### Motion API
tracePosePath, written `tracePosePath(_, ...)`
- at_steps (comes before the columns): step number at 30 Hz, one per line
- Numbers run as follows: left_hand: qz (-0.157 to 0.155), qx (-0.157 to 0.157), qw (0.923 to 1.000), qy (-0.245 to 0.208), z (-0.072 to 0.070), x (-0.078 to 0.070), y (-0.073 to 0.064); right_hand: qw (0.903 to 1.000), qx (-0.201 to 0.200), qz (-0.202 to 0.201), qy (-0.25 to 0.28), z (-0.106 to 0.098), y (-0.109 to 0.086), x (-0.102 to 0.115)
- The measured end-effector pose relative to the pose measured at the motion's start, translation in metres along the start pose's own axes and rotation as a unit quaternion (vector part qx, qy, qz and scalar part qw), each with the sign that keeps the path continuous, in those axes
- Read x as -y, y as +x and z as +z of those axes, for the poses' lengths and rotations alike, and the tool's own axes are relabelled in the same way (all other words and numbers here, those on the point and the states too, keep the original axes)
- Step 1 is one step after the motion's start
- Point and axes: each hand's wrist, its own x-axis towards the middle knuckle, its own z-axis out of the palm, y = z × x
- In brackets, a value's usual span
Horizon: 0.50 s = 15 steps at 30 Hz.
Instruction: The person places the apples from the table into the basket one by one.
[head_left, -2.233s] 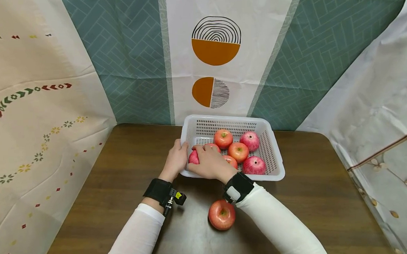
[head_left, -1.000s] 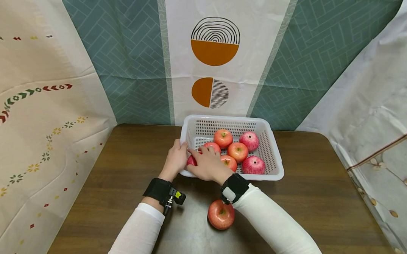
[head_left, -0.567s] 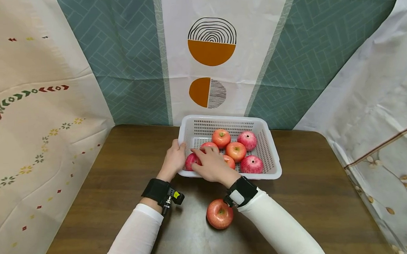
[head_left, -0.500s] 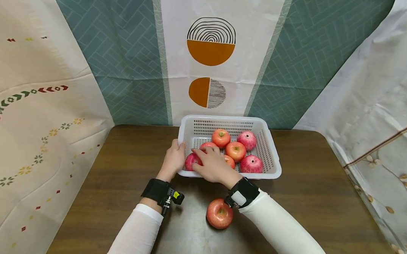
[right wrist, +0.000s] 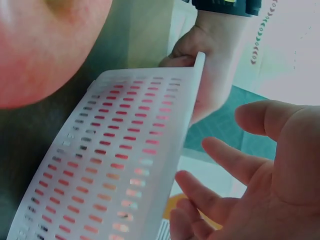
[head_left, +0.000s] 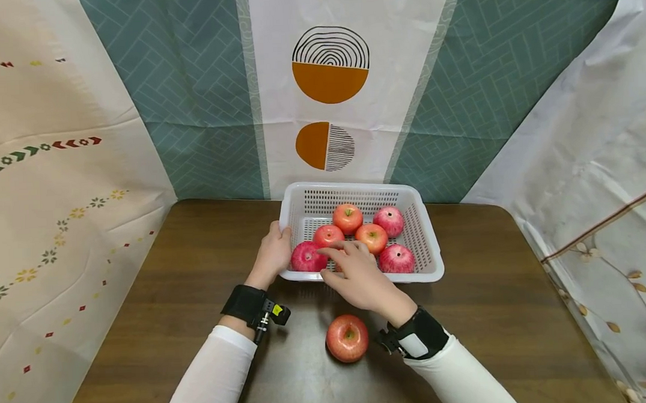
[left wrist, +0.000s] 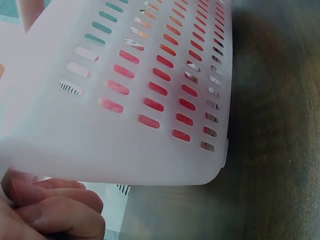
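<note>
A white slotted plastic basket stands on the table, holding several red apples, such as the rear one, and pink-red fruits with a dark spot on top. My left hand grips the basket's left rim; in the left wrist view its fingers curl beneath that rim. Over the front rim hovers my right hand, fingers spread and loosely bent, nothing held. The front-left pink fruit lies just left of its fingertips. My right hand partly hides another fruit.
One red apple sits on the brown wooden table in front of the basket, between my forearms. A patterned cloth hangs directly behind the table's back edge, with more cloth at both sides.
My right hand has come off the front-left pink fruit and drawn back to the right and toward me, leaving that fruit in the basket. My left hand keeps its grip on the rim.
</note>
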Motion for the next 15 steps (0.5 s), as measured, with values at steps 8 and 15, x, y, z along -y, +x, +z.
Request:
tracePosePath(8,-0.004,0.001,0.9999,-0.011,0.000,-0.002,0.001,0.9995,-0.001,0.005,0.030,-0.010,-0.012,-0.010)
tracePosePath(15,-0.005,0.000,1.0000,-0.007,0.000,0.000,0.000,0.9989,0.005,0.004,0.046,-0.013,-0.023,-0.018)
